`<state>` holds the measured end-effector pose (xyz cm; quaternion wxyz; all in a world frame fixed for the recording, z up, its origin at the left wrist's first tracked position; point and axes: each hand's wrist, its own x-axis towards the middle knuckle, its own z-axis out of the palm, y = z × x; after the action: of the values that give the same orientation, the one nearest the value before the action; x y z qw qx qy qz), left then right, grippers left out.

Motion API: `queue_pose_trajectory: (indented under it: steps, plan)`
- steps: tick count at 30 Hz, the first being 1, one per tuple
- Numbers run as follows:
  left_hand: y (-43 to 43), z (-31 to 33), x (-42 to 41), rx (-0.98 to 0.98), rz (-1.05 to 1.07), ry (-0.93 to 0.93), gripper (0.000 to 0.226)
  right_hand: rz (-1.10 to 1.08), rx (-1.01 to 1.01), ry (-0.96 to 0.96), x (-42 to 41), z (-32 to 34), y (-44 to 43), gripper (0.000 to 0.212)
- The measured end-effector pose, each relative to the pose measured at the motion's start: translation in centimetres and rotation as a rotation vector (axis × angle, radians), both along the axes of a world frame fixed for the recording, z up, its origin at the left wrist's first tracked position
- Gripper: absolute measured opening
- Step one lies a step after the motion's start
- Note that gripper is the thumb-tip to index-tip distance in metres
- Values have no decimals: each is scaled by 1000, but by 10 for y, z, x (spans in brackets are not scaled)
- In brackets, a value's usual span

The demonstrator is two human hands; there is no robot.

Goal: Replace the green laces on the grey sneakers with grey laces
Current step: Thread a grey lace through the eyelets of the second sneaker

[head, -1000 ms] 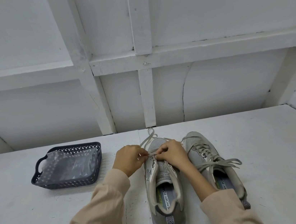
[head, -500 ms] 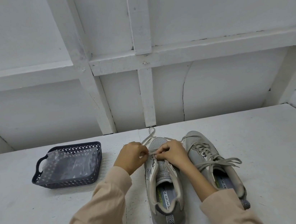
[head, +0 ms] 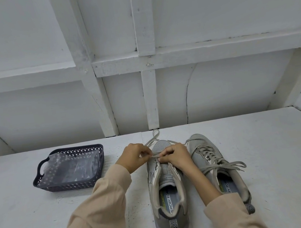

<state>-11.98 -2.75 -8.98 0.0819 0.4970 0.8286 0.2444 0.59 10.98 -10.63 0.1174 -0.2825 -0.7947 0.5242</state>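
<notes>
A: Status, left to right?
B: At 9 o'clock from the hands: basket (head: 46,185), clear bag (head: 72,166) inside. No green laces visible; bag contents unreadable.
A: Hands?
B: Left hand (head: 135,159) curled, pinching grey lace (head: 150,141) at the toe-end eyelets. Right hand (head: 176,157) curled too, pinching the same lace just beside. Loose lace looped out toward 12.
A: Shoes?
B: Open shoe (head: 165,177) under both hands, heel at 6. Only lowest eyelets threaded, upper rows bare. At 3 o'clock, just beside: laced shoe (head: 199,145), grey lace crossed up and bowed.
A: Progress?
B: Judged past halfway. Green apparently off both. Left to do: thread remaining rows on open shoe, tie off.
</notes>
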Motion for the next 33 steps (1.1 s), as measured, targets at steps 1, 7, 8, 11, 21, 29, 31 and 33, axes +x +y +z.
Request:
queue_pose_trajectory:
  steps: [1, 7, 8, 11, 21, 29, 31, 33]
  plan:
    - [0, -1, 0, 5, 21, -37, 10, 1, 0, -3, 0, 0, 0, 24]
    - [-4, -9, 3, 24, 72, -276, 25, 24, 15, -10, 1, 3, 1, 15]
    - [-5, -10, 3, 24, 90, -270, 27, 31, 25, -8, 0, 3, 1, 12]
    - [-4, -11, 4, 15, 130, -230, 23, 28, 40, -11, 0, 3, 0, 12]
    - [13, 1, 14, -130, 30, 235, 18, -4, 6, 17, -2, -3, 1, 28]
    - [11, 3, 9, -103, -36, 188, 17, 10, -1, 28, -2, -7, 3, 32]
    - [11, 1, 11, -67, -63, 173, 15, 9, 0, 22, -2, -7, 4, 35]
    - [8, -3, 11, -45, -59, 153, 13, 27, 13, 4, -3, -8, 5, 35]
